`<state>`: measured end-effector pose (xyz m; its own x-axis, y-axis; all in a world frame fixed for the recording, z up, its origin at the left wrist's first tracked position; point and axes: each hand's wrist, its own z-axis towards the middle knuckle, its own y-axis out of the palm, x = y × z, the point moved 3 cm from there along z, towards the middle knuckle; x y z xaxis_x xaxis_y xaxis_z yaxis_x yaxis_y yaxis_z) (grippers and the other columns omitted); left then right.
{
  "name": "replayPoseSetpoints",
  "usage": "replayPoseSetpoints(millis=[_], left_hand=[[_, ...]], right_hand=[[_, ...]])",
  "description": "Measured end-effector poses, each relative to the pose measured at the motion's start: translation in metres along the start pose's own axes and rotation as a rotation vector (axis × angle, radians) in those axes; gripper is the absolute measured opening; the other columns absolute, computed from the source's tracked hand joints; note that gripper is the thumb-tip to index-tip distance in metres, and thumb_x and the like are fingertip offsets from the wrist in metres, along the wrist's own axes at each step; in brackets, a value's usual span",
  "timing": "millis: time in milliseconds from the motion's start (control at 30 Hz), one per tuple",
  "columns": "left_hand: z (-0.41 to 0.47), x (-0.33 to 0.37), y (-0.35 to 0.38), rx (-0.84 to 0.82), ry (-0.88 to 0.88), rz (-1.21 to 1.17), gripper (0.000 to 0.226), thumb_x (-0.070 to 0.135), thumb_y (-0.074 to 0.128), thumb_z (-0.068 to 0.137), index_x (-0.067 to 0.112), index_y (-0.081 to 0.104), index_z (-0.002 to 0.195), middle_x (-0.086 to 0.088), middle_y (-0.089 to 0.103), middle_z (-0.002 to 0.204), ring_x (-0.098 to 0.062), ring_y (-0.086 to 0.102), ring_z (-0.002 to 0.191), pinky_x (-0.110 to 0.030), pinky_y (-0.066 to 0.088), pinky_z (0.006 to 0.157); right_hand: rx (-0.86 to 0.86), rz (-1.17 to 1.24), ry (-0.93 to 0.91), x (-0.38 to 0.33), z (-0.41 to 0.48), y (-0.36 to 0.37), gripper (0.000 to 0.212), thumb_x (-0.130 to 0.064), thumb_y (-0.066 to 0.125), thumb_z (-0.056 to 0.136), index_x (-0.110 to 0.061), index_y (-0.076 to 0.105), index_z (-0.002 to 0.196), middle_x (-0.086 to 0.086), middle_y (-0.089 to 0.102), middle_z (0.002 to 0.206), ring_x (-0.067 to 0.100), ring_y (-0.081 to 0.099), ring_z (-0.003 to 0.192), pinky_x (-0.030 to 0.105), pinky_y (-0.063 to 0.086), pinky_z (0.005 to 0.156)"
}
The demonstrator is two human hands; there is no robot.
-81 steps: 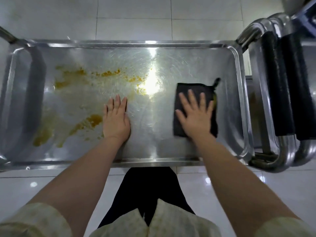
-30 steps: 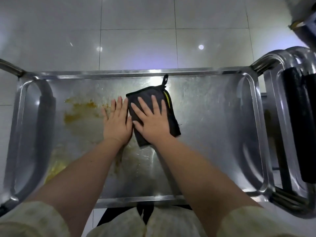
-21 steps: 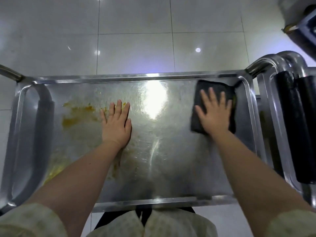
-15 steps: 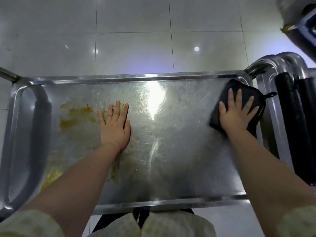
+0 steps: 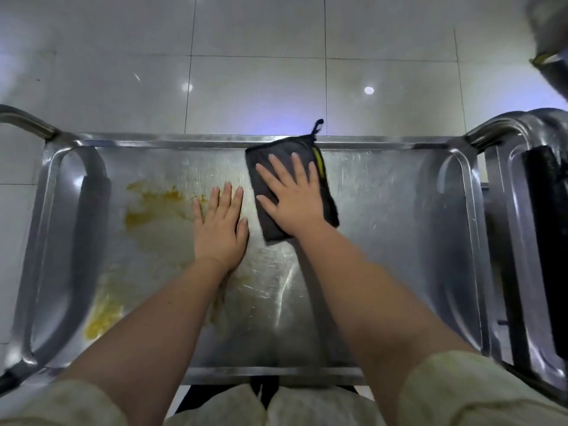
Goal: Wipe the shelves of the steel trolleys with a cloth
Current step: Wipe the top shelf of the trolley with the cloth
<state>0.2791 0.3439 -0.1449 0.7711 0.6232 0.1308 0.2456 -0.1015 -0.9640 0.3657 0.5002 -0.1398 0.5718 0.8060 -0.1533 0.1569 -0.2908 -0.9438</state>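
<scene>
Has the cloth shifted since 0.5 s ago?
Yes. The cloth under the right hand slid left along the trolley shelf, from its right end to mid-shelf.

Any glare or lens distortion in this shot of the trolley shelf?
Head view: the wide-angle lens bows the shelf rim; two lamp reflections dot the floor tiles; a glare streak crosses the steel beside the right forearm; the yellow stain is readable; top right corner is blurred.

Count: 2 hands, left hand (image 5: 219, 229) and right hand (image 5: 295, 201). 1 cloth (image 5: 327, 202), dark. 2 steel trolleys: near trolley (image 5: 399, 241), second trolley (image 5: 519, 247) at right edge. 2 yellow stain clusters on the near shelf: upper stain (image 5: 153, 204), lower stain (image 5: 101, 321).
</scene>
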Motion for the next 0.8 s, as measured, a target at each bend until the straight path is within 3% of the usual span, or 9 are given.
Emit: replayPoseSetpoints(millis=[167, 267, 400, 500, 567, 700, 800], left_hand=[[0.001, 0.001, 0.000, -0.008, 0.000, -0.008, 0.063, 0.042, 0.019, 0.096, 0.024, 0.009, 0.156, 0.000, 0.004, 0.163, -0.022, 0.001, 0.150, -0.054, -0.005, 0.118], [0.000, 0.002, 0.000, -0.013, 0.002, -0.001, 0.063, 0.042, 0.017, 0.096, 0.025, 0.007, 0.156, 0.000, 0.002, 0.163, -0.022, -0.001, 0.150, -0.055, -0.005, 0.118], [0.000, 0.002, 0.001, -0.015, 0.008, 0.019, 0.061, 0.041, 0.017, 0.098, 0.024, 0.004, 0.156, 0.000, 0.001, 0.163, -0.023, -0.002, 0.150, -0.055, -0.003, 0.118], [-0.001, 0.001, 0.000, -0.015, 0.006, 0.019, 0.060, 0.039, 0.022, 0.100, 0.024, 0.004, 0.156, 0.000, 0.000, 0.163, -0.022, -0.002, 0.150, -0.055, -0.005, 0.118], [0.000, 0.001, -0.003, -0.013, 0.003, 0.008, 0.059, 0.037, 0.026, 0.101, 0.025, 0.007, 0.156, 0.001, 0.002, 0.163, -0.022, -0.001, 0.150, -0.053, -0.006, 0.118], [0.002, -0.001, -0.019, 0.038, -0.041, -0.262, 0.056, 0.024, 0.042, 0.098, 0.021, 0.029, 0.152, -0.002, 0.018, 0.162, -0.024, 0.007, 0.150, -0.048, -0.006, 0.120], [0.002, -0.021, -0.030, 0.088, -0.093, -0.266, 0.057, 0.020, 0.041, 0.098, 0.021, 0.027, 0.152, -0.004, 0.014, 0.162, -0.026, 0.003, 0.150, -0.045, -0.008, 0.118]], right_hand=[[0.104, 0.087, 0.411, 0.142, -0.036, -0.012, 0.064, -0.061, 0.032, 0.096, -0.043, 0.010, 0.154, -0.009, 0.003, 0.164, 0.033, 0.000, 0.150, 0.054, -0.004, 0.117], [0.096, 0.112, 0.688, 0.217, -0.075, -0.017, 0.065, -0.063, 0.021, 0.097, -0.040, 0.006, 0.155, -0.006, 0.002, 0.165, 0.035, -0.001, 0.150, 0.059, 0.001, 0.118], [0.104, 0.130, 0.830, 0.222, -0.086, -0.015, 0.063, -0.059, 0.015, 0.099, -0.036, 0.003, 0.156, -0.005, -0.002, 0.165, 0.036, -0.007, 0.149, 0.061, -0.003, 0.116], [0.121, 0.121, 0.734, 0.163, -0.064, -0.012, 0.063, -0.056, 0.021, 0.100, -0.035, 0.004, 0.156, -0.005, -0.002, 0.165, 0.038, -0.005, 0.149, 0.063, -0.001, 0.116], [0.101, 0.078, 0.555, 0.101, -0.044, -0.007, 0.064, -0.055, 0.026, 0.099, -0.036, 0.003, 0.156, -0.006, -0.001, 0.165, 0.039, -0.003, 0.149, 0.062, -0.002, 0.116], [0.008, 0.002, 0.127, -0.033, -0.027, 0.013, 0.064, -0.060, 0.017, 0.097, -0.039, -0.003, 0.154, -0.008, -0.007, 0.164, 0.037, -0.011, 0.148, 0.061, -0.011, 0.115], [0.013, 0.001, 0.061, -0.060, -0.029, 0.020, 0.064, -0.062, 0.014, 0.096, -0.040, -0.001, 0.154, -0.008, -0.005, 0.164, 0.035, -0.011, 0.149, 0.058, -0.012, 0.115]])
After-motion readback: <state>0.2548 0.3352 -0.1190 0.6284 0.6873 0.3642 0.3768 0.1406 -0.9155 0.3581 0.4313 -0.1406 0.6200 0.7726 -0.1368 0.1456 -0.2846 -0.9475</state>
